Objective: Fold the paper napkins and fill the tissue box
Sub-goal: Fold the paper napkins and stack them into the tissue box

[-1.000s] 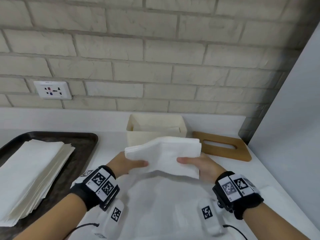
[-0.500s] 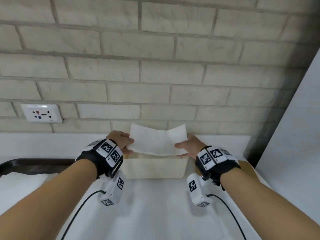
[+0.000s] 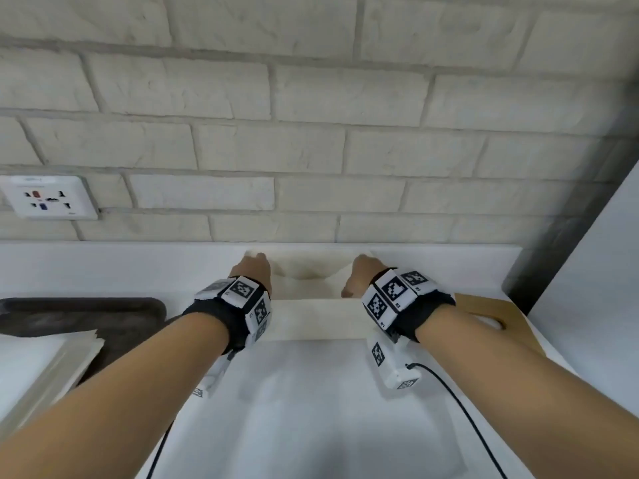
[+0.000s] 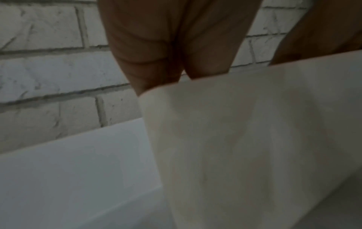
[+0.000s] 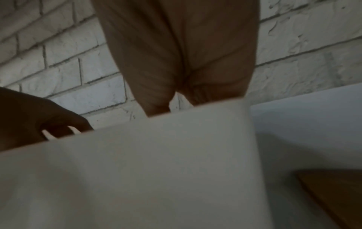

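1. The cream-coloured, open-topped rectangular tissue box [image 3: 316, 319] stands on the white tabletop [image 3: 311, 409], close to the pale brick wall [image 3: 311, 115], with both hands reaching down into it.
2. Inside the box a bit of white folded paper napkin [image 3: 337, 276] shows between the two hands; the rest of it is hidden by the box wall.
3. The left hand [image 3: 251, 273] dips in at the box's left end, fingers going down behind the rim. Its wrist view shows them running straight behind the box edge [image 4: 245, 139], but I cannot tell whether they grip the napkin.
4. The right hand [image 3: 359, 274] is in at the right end, the same story: fingers vanish below the rim [image 5: 156, 155], grip unclear.
5. Both wrists wear black bands with white coded marker blocks.
6. Just right of the box lies a flat tan wooden lid [image 3: 498, 316], partly behind the right forearm.
7. To the left, a dark brown tray [image 3: 86, 316] carries a stack of white unfolded paper napkins [image 3: 38, 368].
8. A white wall socket [image 3: 48, 198] sits on the bricks at upper left.
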Demonstrator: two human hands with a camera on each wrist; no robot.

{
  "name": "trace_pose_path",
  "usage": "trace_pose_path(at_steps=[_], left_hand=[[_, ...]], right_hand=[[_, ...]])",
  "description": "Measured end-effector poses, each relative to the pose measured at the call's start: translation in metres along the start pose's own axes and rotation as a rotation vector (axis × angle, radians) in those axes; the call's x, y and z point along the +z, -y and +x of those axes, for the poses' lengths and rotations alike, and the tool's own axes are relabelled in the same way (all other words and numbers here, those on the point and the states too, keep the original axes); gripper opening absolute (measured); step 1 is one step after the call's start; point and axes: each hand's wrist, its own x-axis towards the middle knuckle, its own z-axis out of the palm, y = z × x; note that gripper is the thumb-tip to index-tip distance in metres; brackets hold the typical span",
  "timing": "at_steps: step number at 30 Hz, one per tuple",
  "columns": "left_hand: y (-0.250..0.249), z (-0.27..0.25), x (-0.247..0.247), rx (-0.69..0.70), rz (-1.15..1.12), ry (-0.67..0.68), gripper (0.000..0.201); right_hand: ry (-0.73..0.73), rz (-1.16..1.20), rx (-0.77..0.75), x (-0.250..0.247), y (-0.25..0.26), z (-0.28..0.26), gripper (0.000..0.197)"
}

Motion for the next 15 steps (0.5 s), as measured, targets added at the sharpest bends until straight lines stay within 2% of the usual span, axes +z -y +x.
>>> trace_pose_path(at_steps=[2,3,4,7,9,15], left_hand=[[0.001,-0.009,0.000,0.073,-0.041,-0.051,0.046],[0.000,-0.016,0.000,0.117,-0.045,-0.092,0.044],[-0.001,-0.027,-0.002,0.157,-0.053,-0.126,0.042],[-0.010,-0.064,-0.011,0.252,-0.089,-0.176,0.039],[-0.017,-0.088,-0.010,0.309,-0.135,-0.161,0.037],[-0.045,-0.141,0.020,0.403,-0.189,0.108,0.032]], right_hand=[[-0.042,0.076,-0.005,-0.009,-0.004,-0.012,0.052],[-0.060,0.139,-0.003,-0.012,-0.007,-0.021,0.065],[-0.100,0.192,-0.028,-0.017,-0.011,-0.035,0.067],[-0.141,0.263,-0.050,-0.026,-0.033,-0.071,0.060],[-0.130,0.251,-0.042,-0.025,-0.050,-0.099,0.056],[-0.123,0.188,0.050,-0.009,-0.108,-0.175,0.042]])
